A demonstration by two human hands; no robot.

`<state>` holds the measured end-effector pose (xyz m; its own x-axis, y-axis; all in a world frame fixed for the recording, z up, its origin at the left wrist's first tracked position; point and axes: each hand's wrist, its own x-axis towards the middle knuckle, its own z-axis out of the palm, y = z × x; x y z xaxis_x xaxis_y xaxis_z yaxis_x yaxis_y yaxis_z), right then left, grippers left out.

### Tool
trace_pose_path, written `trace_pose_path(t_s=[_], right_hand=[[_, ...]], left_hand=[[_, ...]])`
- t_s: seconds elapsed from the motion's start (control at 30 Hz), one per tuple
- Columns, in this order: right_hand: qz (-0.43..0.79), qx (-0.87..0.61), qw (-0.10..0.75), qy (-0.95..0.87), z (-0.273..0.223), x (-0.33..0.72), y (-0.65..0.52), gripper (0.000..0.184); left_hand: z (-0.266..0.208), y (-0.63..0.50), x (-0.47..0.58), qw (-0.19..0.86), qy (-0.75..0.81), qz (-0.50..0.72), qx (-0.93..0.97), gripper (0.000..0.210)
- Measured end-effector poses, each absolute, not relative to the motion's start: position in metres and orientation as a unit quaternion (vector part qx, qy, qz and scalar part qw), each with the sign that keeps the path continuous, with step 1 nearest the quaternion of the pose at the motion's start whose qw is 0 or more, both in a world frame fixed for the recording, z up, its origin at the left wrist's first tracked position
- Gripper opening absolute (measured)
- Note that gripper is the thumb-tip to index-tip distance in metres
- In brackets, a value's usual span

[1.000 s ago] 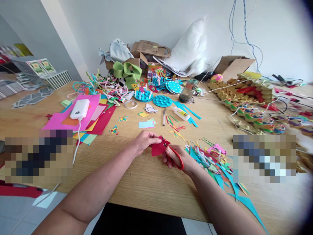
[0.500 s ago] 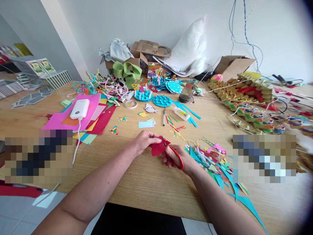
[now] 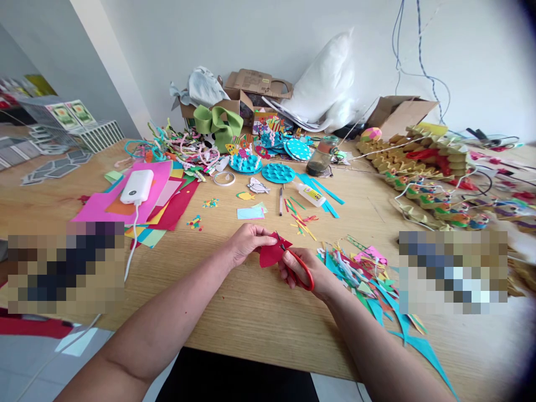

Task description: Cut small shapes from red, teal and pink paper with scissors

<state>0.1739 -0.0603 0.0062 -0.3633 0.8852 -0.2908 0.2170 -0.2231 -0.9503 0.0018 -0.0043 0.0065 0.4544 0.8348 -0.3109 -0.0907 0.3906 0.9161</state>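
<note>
My left hand (image 3: 254,242) pinches a small piece of red paper (image 3: 270,255) by its upper left part, above the wooden table. In my right hand (image 3: 302,267) are scissors with red handles (image 3: 309,273). Their blades lie across the upper right of the paper, and their tips point up and left. A yellow paper fish (image 3: 245,195) and a white fish cutout with dark outlines (image 3: 258,186) lie beyond my hands. Near them are a light blue card (image 3: 250,213), a pen (image 3: 281,202) and a white glue bottle (image 3: 311,194).
Paper scraps (image 3: 368,273) spread to the right of my right hand. On the left, a white power bank (image 3: 137,186) with a cable rests on coloured sheets (image 3: 94,204). Blue discs (image 3: 278,173), a glass jar (image 3: 321,156) and egg cartons (image 3: 431,195) stand farther back.
</note>
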Motion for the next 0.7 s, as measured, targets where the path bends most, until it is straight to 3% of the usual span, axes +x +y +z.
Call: trace_pose_path(t_s=[0.7], right_hand=[[0.604, -0.505, 0.275, -0.552, 0.0065, 0.1732, -0.0601, 0.060]], left_hand=[[0.0066, -0.0045, 0.0022, 0.717, 0.416, 0.332, 0.451, 0.026]])
